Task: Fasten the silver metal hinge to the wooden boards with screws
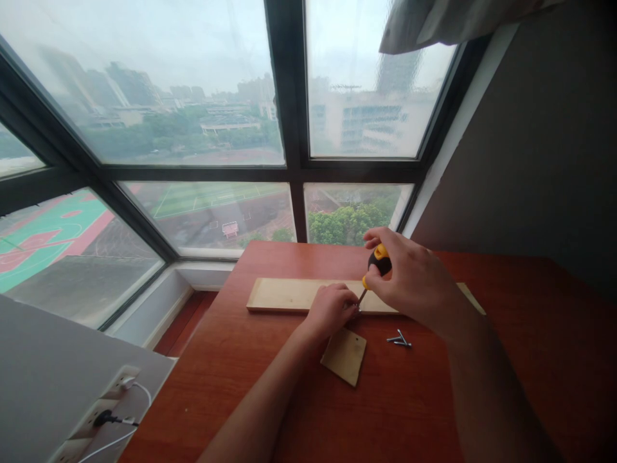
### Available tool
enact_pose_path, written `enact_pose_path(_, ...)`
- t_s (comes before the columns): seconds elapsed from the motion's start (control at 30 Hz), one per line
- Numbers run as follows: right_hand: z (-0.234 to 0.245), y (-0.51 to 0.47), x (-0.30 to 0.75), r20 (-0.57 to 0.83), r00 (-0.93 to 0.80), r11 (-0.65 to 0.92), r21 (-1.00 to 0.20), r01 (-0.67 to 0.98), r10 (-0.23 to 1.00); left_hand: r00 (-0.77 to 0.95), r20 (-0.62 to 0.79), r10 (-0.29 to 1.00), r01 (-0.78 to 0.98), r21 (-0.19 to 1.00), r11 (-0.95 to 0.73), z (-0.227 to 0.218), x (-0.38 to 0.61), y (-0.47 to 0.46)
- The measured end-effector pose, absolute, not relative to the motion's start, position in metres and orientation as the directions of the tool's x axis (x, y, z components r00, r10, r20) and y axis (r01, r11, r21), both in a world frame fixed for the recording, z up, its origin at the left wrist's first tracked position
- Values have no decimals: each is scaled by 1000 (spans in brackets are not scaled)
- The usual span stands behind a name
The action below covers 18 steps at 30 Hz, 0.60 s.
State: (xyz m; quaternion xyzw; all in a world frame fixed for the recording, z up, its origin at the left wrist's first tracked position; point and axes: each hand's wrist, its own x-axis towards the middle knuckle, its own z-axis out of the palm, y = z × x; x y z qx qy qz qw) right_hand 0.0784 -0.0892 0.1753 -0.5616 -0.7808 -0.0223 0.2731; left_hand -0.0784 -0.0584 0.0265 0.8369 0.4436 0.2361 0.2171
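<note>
My right hand (417,273) is wrapped round the yellow and black handle of a screwdriver (380,259). The shaft slants down and left, its tip beside the fingers of my left hand (332,305). Those fingers are pinched together at the near edge of a long pale wooden board (282,294); a tiny shiny bit shows by the tip, too small to name. Nearer to me, a small flat wooden piece (345,355) with a dark hole near one corner lies under my left wrist. Several loose screws (400,339) lie to its right.
Everything rests on a reddish-brown table (385,405). Large windows in a dark frame (296,172) rise behind it. Wall sockets with plugs (103,418) and cables are at the lower left. A hanging cloth (429,22) shows at the top right.
</note>
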Motion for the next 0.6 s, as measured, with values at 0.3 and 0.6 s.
enact_pose_path(0.3, 174, -87, 77, 487, -76, 200, -207, 958, 870, 499, 213, 840, 638, 566, -522, 25, -79, -58)
enact_pose_path(0.6, 181, -96, 81, 426, -260, 385, -237, 892, 866, 485, 236, 842, 618, 590, -520, 24, -79, -57)
